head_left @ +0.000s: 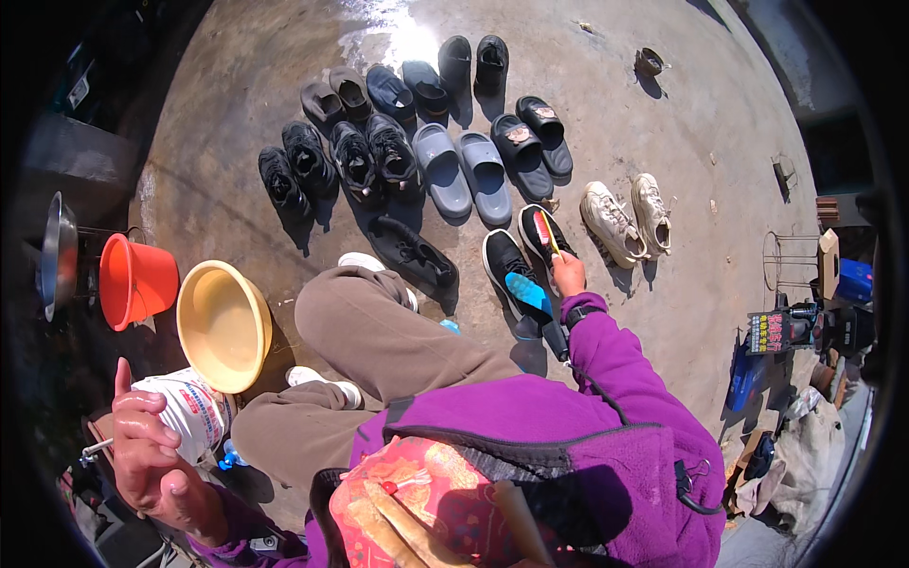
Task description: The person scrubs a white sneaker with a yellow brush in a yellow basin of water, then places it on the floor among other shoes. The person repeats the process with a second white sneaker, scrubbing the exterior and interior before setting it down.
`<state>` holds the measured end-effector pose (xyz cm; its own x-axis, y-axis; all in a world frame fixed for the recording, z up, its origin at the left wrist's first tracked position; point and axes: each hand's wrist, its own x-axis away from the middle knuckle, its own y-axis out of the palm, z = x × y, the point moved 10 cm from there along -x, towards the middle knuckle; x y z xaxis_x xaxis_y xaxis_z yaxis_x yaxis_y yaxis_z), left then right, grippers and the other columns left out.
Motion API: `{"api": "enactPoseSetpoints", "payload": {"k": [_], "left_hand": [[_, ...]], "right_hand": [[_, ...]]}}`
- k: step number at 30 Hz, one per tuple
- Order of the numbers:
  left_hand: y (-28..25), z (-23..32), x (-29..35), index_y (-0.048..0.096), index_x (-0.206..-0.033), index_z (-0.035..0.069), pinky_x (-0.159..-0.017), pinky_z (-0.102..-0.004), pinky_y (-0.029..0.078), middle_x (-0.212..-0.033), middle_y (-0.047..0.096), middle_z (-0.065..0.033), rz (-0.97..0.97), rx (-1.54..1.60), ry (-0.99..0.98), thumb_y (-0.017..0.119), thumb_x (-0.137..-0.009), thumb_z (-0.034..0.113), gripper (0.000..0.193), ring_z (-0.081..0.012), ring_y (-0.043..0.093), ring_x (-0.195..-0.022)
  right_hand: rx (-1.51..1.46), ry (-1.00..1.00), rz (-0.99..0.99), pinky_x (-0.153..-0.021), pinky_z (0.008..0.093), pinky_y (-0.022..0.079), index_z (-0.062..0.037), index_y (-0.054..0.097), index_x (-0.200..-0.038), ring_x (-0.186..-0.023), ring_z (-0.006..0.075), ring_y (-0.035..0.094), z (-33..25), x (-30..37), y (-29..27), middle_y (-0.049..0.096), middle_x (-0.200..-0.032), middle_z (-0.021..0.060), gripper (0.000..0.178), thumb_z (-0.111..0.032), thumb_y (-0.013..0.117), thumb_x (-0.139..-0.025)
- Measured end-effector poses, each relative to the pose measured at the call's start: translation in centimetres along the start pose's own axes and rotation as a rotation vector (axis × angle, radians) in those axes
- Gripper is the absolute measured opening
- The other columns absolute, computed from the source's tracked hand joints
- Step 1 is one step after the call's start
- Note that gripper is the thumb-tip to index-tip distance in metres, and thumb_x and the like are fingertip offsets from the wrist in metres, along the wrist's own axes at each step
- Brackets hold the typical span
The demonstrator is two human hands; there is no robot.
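My right hand (568,274) is closed around the handle of a scrub brush (543,228) with reddish bristles and a yellow-green edge. The brush lies over a black sneaker (531,216) with a pale sole rim. Beside it on the left stands a matching black sneaker (505,257), partly covered by a bright blue piece (527,292) whose kind I cannot make out. My left hand (151,454) is raised at the lower left, wet, fingers apart, holding nothing. It is nearest to a white printed bucket (185,407).
Rows of shoes stand ahead, among them grey slides (442,166), black slides (521,151) and cream sneakers (613,222). A single dark shoe (413,249) lies near my knee. At left are a yellow basin (222,327), an orange bucket (142,281) and a metal basin (59,256). Clutter lines the right.
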<state>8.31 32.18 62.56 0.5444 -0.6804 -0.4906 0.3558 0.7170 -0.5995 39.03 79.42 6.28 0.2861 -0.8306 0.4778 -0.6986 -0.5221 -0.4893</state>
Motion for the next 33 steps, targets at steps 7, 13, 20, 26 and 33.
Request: {"api": "enactPoseSetpoints", "payload": {"k": [7, 13, 20, 26, 33], "left_hand": [[0.2, 9.1, -0.3, 0.058, -0.1, 0.004, -0.112, -0.0572, 0.028, -0.094, 0.06, -0.0086, -0.111, -0.183, 0.358, 0.054, -0.093, 0.031, 0.029, -0.0284, 0.059, -0.104], [0.8, 9.9, 0.4, 0.058, -0.104, 0.003, -0.112, -0.0561, 0.028, -0.099, 0.06, -0.0102, -0.12, -0.17, 0.4, 0.053, -0.093, 0.029, 0.029, -0.0294, 0.058, -0.107], [1.0, 10.1, 1.1, 0.058, -0.108, 0.002, -0.113, -0.0548, 0.028, -0.105, 0.059, -0.0122, -0.102, -0.139, 0.421, 0.051, -0.094, 0.026, 0.03, -0.0305, 0.057, -0.11], [0.1, 9.6, 2.1, 0.058, -0.112, 0.0, -0.113, -0.0537, 0.028, -0.11, 0.059, -0.0138, -0.093, -0.15, 0.401, 0.049, -0.094, 0.024, 0.031, -0.0315, 0.056, -0.113], [-3.3, 8.9, 3.5, 0.058, -0.117, -0.001, -0.113, -0.0525, 0.029, -0.116, 0.059, -0.0157, -0.05, -0.13, 0.341, 0.047, -0.094, 0.021, 0.033, -0.0326, 0.055, -0.116]], "right_hand": [[0.099, -0.145, 0.006, -0.07, 0.0409, 0.048, -0.0037, 0.067, -0.095, -0.077, 0.0367, 0.065, -1.2, -0.7, 2.8, 0.066, -0.081, 0.0206, 0.025, -0.025, 0.058, -0.089], [0.056, -0.041, -0.073, -0.067, 0.0413, 0.048, -0.003, 0.068, -0.095, -0.071, 0.035, 0.065, -0.7, 0.5, 2.9, 0.065, -0.075, 0.019, 0.026, -0.026, 0.057, -0.089], [0.152, -0.188, -0.002, -0.071, 0.0433, 0.048, -0.0026, 0.068, -0.096, -0.079, 0.0408, 0.064, -1.5, 0.1, 1.5, 0.065, -0.081, 0.0239, 0.025, -0.023, 0.057, -0.087], [0.199, -0.208, -0.016, -0.073, 0.0418, 0.05, -0.005, 0.069, -0.1, -0.082, 0.0381, 0.066, -2.1, 0.0, 2.8, 0.067, -0.085, 0.0215, 0.026, -0.025, 0.057, -0.088], [0.103, -0.138, -0.138, -0.056, 0.038, 0.048, -0.0053, 0.069, -0.102, -0.054, 0.0237, 0.063, -4.4, 2.4, 4.7, 0.063, -0.064, 0.0131, 0.026, -0.026, 0.058, -0.089]]}}
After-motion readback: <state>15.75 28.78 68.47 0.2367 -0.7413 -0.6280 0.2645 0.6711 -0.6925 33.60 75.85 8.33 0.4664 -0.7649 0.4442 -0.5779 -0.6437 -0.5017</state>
